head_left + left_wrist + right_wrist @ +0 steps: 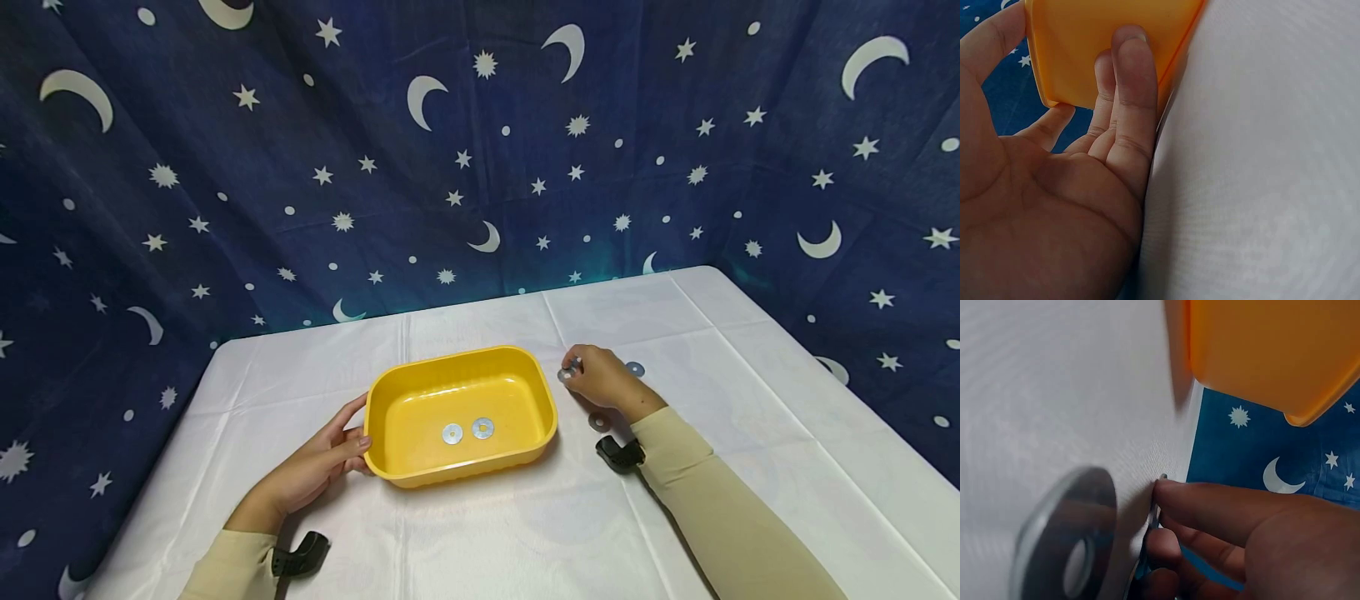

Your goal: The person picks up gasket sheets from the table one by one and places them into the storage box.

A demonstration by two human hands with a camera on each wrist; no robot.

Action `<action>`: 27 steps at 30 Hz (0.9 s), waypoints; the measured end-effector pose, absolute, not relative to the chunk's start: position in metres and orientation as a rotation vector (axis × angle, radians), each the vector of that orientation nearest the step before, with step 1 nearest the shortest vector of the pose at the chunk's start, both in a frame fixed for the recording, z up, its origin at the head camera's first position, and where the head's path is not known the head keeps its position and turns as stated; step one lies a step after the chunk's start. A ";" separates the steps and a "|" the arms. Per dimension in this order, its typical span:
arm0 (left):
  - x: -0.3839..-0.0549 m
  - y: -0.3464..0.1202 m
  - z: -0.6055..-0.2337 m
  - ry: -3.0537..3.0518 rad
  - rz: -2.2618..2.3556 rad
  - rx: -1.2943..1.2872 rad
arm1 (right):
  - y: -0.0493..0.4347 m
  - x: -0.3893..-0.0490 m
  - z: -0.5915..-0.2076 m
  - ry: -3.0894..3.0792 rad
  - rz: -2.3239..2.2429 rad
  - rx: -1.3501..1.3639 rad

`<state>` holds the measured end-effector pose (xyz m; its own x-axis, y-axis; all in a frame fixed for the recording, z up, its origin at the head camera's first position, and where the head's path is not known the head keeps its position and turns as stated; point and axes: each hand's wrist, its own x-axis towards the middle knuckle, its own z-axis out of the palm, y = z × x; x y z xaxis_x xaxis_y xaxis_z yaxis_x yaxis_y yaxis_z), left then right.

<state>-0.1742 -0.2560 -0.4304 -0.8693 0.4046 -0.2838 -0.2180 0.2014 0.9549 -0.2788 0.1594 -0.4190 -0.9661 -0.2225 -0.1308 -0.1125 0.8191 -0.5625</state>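
Clearly, the flat metal washer (1153,517) is a stiff little thing, probably light and hard to break, but smooth and thin enough to slip, so its rim seems the place to pinch. From here I see the right hand (603,379) with its grip nearly closed, thumb and fingers pinching the washer at the counter (465,542), beside the right end of the yellow tub (435,404); whether it holds a second, I can't tell. Two loose washers (599,422) lie near that hand. The left hand (318,467) grasps the tub's left end, thumb at the rim; the tub looks light and rigid.
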 end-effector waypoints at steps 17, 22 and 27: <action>-0.174 -0.256 -0.431 1.992 1.727 0.160 | 0.161 -0.278 -0.418 2.824 -0.804 -0.277; -0.174 -0.256 -0.431 1.992 1.733 0.181 | 0.159 -0.276 -0.416 2.799 -0.838 -0.298; -0.173 -0.255 -0.431 1.995 1.732 0.186 | 0.158 -0.273 -0.414 2.787 -0.879 -0.331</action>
